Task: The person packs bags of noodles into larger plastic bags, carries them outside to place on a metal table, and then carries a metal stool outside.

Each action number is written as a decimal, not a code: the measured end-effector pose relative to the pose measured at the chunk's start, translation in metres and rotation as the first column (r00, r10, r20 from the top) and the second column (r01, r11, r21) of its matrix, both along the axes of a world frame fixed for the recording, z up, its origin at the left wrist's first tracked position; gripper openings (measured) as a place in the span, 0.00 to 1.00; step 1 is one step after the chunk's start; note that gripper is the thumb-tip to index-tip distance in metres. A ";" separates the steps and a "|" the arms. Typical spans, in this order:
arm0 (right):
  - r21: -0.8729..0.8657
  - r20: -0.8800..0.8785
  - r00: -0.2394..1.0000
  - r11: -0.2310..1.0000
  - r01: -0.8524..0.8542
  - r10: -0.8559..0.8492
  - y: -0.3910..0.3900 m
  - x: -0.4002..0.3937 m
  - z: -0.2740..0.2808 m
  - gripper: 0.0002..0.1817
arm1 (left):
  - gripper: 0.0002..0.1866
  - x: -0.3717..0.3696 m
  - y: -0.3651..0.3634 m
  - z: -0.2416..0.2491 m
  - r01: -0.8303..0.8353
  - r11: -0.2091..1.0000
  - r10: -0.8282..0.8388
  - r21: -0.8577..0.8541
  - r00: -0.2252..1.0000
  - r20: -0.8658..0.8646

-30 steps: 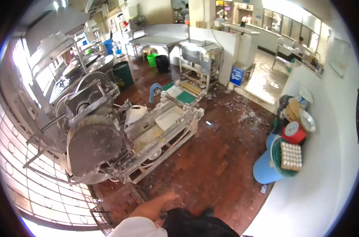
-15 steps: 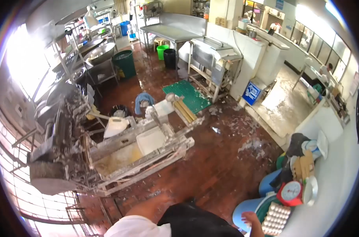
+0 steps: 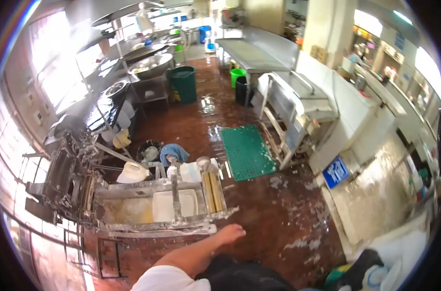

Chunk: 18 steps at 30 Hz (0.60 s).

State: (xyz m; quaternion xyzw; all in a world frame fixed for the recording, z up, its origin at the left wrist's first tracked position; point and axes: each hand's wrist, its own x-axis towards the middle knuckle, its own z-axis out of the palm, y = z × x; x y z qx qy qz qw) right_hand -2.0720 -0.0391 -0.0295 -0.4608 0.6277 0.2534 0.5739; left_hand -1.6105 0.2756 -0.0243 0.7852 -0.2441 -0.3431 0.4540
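Nearest thing is the person's own left arm, in a white short sleeve (image 3: pixel 165 280) next to a black garment (image 3: pixel 247 276). The left hand (image 3: pixel 232 234) hangs over the wet reddish-brown tiled floor (image 3: pixel 264 213), fingers reaching forward, but they blur together so I can't tell if they're spread or pressed together. Right hand's out of view, so can't tell there either.

The thing closest to that hand is a long, grimy, pale-crusted metal machine (image 3: pixel 157 229); its near right corner is just beside the fingers. A white rectangular plastic tray (image 3: pixel 165 206) sits in its trough, with a pair of yellowish bars (image 3: pixel 211 191) across the right end. Along its back edge there's a white plastic jug (image 3: pixel 133 172) and a rumpled blue cloth (image 3: pixel 176 153). Down in the bottom right corner, a dark cloth bundle (image 3: pixel 363 271).

Past the machine, a green perforated mat (image 3: pixel 248 153) lies on the floor beside a metal-framed steel unit (image 3: pixel 298 94). Blue sign with white lettering (image 3: pixel 335 172) off to the right.

Way back: a dark green barrel (image 3: pixel 183 87), a bright green bucket (image 3: pixel 237 75) by a black bin (image 3: pixel 241 89), and a long stainless steel tabletop (image 3: pixel 252 54).
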 end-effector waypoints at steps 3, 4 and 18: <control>0.115 0.229 0.954 0.968 -0.222 0.192 -0.182 0.077 -0.023 0.21 | 0.28 0.001 -0.022 0.054 0.052 0.997 -0.038 0.053 0.971 -0.235; -0.250 0.128 0.721 0.726 -0.641 0.681 -0.203 0.136 -0.004 0.07 | 0.28 0.006 -0.030 0.051 -0.031 0.998 0.042 0.046 0.967 -0.253; -0.117 0.260 0.766 0.807 -0.579 0.587 -0.225 0.610 0.067 0.11 | 0.28 0.337 -0.212 0.103 -0.230 0.962 0.230 -0.148 0.973 -0.019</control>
